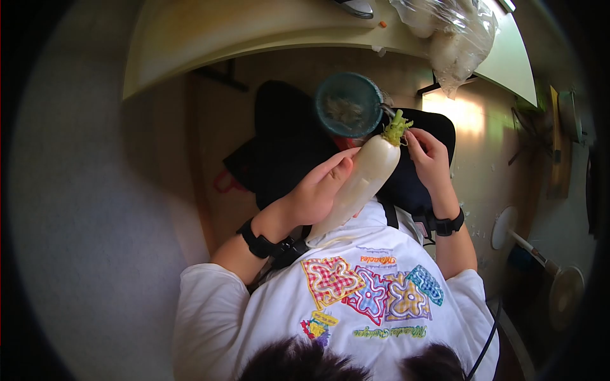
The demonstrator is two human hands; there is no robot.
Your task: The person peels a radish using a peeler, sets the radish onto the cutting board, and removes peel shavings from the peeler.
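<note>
A long white radish [370, 171] lies slanted across my lap, its cut green leaf stalks [397, 127] pointing up and away from me. My left hand [323, 187] is wrapped round the radish's left side, thumb on top. At the crown, my right hand [429, 155] pinches with thumb and forefinger at the outer edge of the stalks. Just beyond the crown stands a blue-green bin [319, 105] with pale scraps [343, 110] inside. A small dark metallic piece [386, 109] shows between the bin rim and the stalks.
A pale table [254, 28] spans the far side, bearing a clear plastic bag [460, 47] of white radishes and a small orange piece [382, 24]. A white fan [565, 289] stands at the right. Small white bits are scattered on the floor beside my right arm.
</note>
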